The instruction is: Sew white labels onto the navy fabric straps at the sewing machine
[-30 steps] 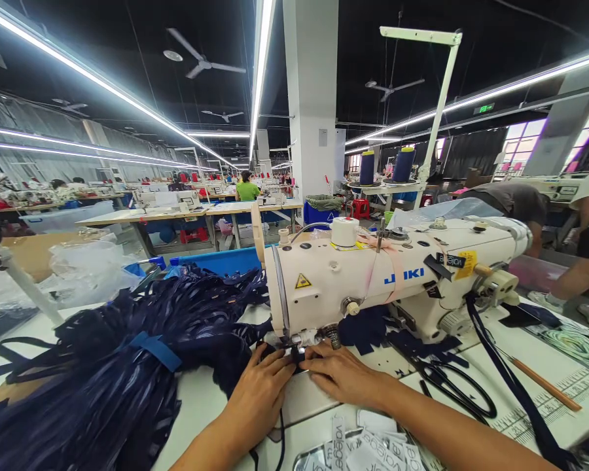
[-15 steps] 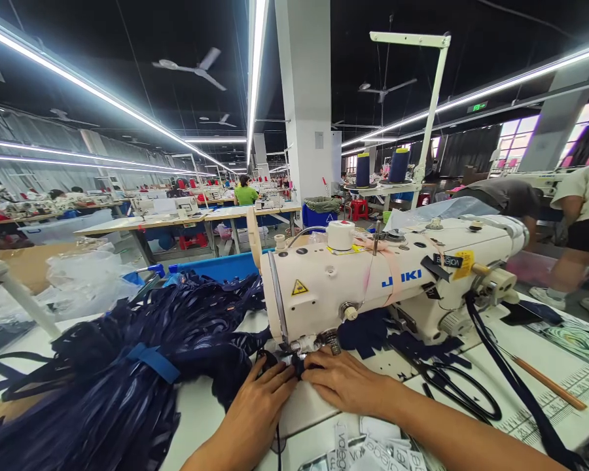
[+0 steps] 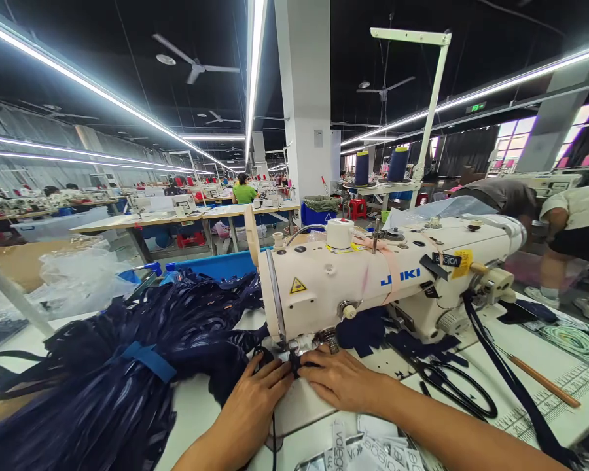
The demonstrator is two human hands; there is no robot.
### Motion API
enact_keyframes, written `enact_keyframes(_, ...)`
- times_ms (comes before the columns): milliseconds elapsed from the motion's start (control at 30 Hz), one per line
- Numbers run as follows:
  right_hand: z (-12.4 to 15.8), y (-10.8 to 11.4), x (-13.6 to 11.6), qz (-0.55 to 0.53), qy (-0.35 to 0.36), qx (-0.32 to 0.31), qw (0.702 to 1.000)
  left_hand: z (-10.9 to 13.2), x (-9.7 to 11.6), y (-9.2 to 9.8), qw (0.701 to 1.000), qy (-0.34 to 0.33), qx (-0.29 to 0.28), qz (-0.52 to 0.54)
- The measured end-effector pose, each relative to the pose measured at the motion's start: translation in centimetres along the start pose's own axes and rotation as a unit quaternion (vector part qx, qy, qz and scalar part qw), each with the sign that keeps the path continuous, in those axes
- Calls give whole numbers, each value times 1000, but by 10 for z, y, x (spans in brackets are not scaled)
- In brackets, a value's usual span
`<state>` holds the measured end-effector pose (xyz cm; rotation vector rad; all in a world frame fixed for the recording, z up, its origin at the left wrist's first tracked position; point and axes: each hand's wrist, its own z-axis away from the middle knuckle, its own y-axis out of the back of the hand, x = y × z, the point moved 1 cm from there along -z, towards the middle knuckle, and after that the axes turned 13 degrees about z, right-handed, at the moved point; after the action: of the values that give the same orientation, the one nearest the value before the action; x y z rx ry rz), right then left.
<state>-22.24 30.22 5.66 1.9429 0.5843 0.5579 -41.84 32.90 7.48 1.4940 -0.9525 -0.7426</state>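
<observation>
Your left grip (image 3: 256,394) and right grip (image 3: 342,379) palm down, fingers close together, tips touching small dark fabric piece (image 3: 295,364); cannot tell whether either pinches or only presses. Piece lies between your hands, beneath near end of white sewing machine (image 3: 324,281). Thin black cord (image 3: 274,437) hangs below your left. Navy strap bundle (image 3: 122,399) to your left, blue band (image 3: 150,361) around it. Loose labels (image 3: 373,451) nearest you; black-handled scissors (image 3: 485,409) on counter (image 3: 517,350), beyond your right forearm.
</observation>
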Motion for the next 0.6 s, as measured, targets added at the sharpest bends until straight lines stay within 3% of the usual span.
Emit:
enact_keyframes(167, -2, 0, 0, -3, -22, -26, 999, -7, 1, 15, 995, 45, -83, 20)
enact_keyframes(267, -3, 1, 2, -24, -42, -46, 998, -10, 0, 20, 992, 74, -96, 42)
enact_keyframes(467, -4, -4, 9, -59, -76, -73, 993, -12, -7, 18, 991, 81, -34, 98)
enact_keyframes(600, -9, -9, 9, -17, -129, -100, 986, -13, 11, 18, 992, 123, 32, 24)
